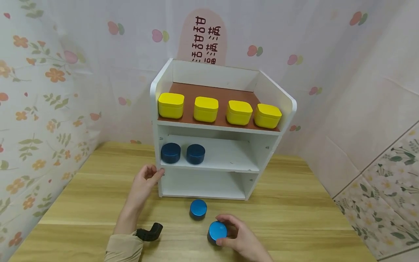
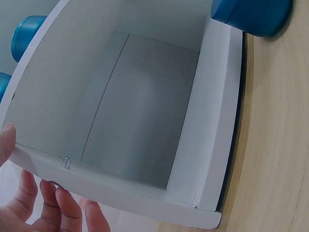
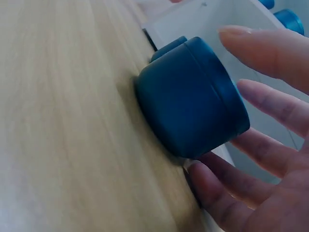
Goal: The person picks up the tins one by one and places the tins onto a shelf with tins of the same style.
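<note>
On the wooden table stands a round blue tin [image 1: 217, 231], with my right hand [image 1: 240, 236] curled round its right side. In the right wrist view the same tin [image 3: 188, 101] rests on the table between thumb and fingers. A second blue tin [image 1: 198, 209] stands just beyond it, before the shelf. My left hand [image 1: 147, 180] grips the left side panel of the white shelf unit [image 1: 204, 183]; in the left wrist view its thumb is at the front edge and its fingers [image 2: 67, 208] lie outside the panel. Two more blue tins, one at left [image 1: 170, 153] and one beside it [image 1: 195, 154], sit on the middle shelf.
Several yellow boxes [image 1: 206, 109] line the brown top shelf. The bottom compartment shows bare white boards. A black bent piece [image 1: 150, 232] sticks out from the left wrist. Patterned curtains [image 1: 131, 91] hang behind and beside the wooden table [image 1: 294, 218].
</note>
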The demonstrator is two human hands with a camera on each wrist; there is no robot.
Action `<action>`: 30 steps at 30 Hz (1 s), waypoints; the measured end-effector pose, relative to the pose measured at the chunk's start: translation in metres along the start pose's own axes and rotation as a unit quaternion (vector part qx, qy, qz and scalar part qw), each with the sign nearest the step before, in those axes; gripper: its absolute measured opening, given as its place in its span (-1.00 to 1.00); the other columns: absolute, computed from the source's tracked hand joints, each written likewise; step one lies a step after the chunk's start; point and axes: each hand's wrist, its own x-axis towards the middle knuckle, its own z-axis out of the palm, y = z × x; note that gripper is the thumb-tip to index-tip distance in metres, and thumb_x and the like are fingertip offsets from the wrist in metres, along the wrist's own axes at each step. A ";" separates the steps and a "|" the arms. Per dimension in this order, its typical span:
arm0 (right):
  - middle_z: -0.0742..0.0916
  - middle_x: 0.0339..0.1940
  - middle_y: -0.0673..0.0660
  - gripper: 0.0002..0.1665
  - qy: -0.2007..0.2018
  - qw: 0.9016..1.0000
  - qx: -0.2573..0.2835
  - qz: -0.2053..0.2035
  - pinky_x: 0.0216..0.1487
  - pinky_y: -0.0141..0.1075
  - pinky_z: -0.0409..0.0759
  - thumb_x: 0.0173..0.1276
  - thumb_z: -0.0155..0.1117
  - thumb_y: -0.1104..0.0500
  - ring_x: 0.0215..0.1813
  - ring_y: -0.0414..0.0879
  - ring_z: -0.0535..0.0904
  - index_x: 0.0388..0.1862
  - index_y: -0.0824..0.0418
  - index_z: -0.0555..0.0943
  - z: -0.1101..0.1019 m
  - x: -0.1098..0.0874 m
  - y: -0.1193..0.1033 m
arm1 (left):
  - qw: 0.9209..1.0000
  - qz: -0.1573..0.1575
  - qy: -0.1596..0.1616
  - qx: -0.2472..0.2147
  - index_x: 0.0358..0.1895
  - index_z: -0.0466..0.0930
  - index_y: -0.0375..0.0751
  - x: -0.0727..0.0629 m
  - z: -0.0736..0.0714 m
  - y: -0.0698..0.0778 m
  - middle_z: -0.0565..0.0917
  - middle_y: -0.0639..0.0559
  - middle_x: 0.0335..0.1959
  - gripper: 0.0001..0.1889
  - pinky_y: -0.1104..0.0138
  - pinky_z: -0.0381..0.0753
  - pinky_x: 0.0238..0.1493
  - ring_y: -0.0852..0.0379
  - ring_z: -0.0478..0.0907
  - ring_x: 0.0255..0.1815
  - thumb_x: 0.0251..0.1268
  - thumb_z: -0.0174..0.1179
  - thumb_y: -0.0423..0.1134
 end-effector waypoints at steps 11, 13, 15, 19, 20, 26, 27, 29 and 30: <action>0.58 0.18 0.20 -0.29 -0.005 0.999 -0.007 0.033 -0.01 -0.10 0.53 0.18 0.51 0.07 0.03 0.09 0.52 0.27 0.21 0.47 0.004 0.004 0.002 | 1.000 -0.006 0.007 0.000 -0.05 0.32 -0.32 0.000 -0.002 0.001 0.36 -0.07 -0.21 -0.61 0.31 0.38 -0.17 0.06 0.30 -0.15 0.39 0.22 -0.08; 0.58 0.18 0.21 -0.28 0.003 0.999 -0.007 0.038 -0.01 -0.04 0.54 0.16 0.52 0.06 0.05 0.11 0.53 0.27 0.21 0.47 0.004 0.004 0.001 | 1.000 -0.006 0.005 0.002 -0.04 0.32 -0.33 0.000 -0.002 0.002 0.36 -0.08 -0.20 -0.60 0.31 0.38 -0.17 0.05 0.31 -0.14 0.39 0.22 -0.07; 0.57 0.19 0.23 -0.27 0.015 0.999 -0.009 0.034 0.00 -0.03 0.55 0.16 0.53 0.08 0.07 0.13 0.52 0.27 0.22 0.47 0.004 0.003 0.001 | 1.000 -0.006 0.003 0.001 -0.04 0.32 -0.33 0.000 -0.001 0.003 0.36 -0.08 -0.19 -0.59 0.32 0.38 -0.16 0.04 0.31 -0.14 0.39 0.22 -0.06; 0.54 0.22 0.28 -0.27 0.040 0.999 -0.002 0.012 0.00 -0.09 0.58 0.16 0.52 0.14 0.10 0.15 0.50 0.28 0.28 0.45 0.005 0.001 0.001 | 1.000 -0.008 -0.002 -0.001 -0.03 0.32 -0.33 0.000 -0.001 0.003 0.36 -0.09 -0.19 -0.58 0.34 0.38 -0.16 0.04 0.30 -0.13 0.40 0.21 -0.05; 0.54 0.22 0.29 -0.26 0.046 0.999 0.002 0.006 0.00 -0.11 0.58 0.16 0.52 0.16 0.11 0.16 0.50 0.28 0.29 0.44 0.005 0.000 0.001 | 1.000 -0.008 -0.003 -0.001 -0.03 0.32 -0.33 0.000 0.000 0.003 0.36 -0.08 -0.19 -0.58 0.34 0.38 -0.16 0.05 0.31 -0.13 0.40 0.21 -0.05; 0.50 0.25 0.32 -0.25 0.082 0.996 0.023 -0.019 0.03 -0.20 0.56 0.15 0.52 0.20 0.17 0.19 0.47 0.28 0.34 0.42 0.002 -0.003 -0.002 | 1.000 -0.007 0.001 0.001 -0.04 0.31 -0.32 -0.001 0.000 0.003 0.36 -0.08 -0.20 -0.59 0.32 0.40 -0.14 0.06 0.31 -0.14 0.39 0.21 -0.05; 0.49 0.25 0.32 -0.26 0.087 0.996 0.025 -0.022 0.03 -0.21 0.56 0.15 0.52 0.21 0.18 0.19 0.46 0.28 0.34 0.42 0.002 -0.004 -0.003 | 1.000 -0.008 0.002 0.002 -0.04 0.31 -0.32 -0.001 0.000 0.003 0.36 -0.07 -0.20 -0.59 0.31 0.40 -0.14 0.06 0.31 -0.14 0.39 0.22 -0.05; 0.49 0.26 0.32 -0.26 0.096 0.995 0.029 -0.025 0.04 -0.24 0.55 0.15 0.52 0.21 0.20 0.19 0.44 0.27 0.35 0.42 0.002 -0.005 -0.005 | 1.000 -0.007 0.004 0.004 -0.04 0.31 -0.32 -0.001 0.000 0.003 0.36 -0.08 -0.20 -0.59 0.32 0.40 -0.15 0.06 0.31 -0.14 0.39 0.22 -0.05; 0.49 0.26 0.32 -0.26 0.102 0.994 0.029 -0.026 0.05 -0.25 0.54 0.15 0.52 0.22 0.21 0.19 0.43 0.27 0.35 0.43 0.002 -0.006 -0.006 | 1.000 -0.007 0.005 0.005 -0.04 0.32 -0.32 -0.001 0.001 0.004 0.36 -0.08 -0.20 -0.59 0.31 0.40 -0.15 0.06 0.31 -0.14 0.39 0.22 -0.05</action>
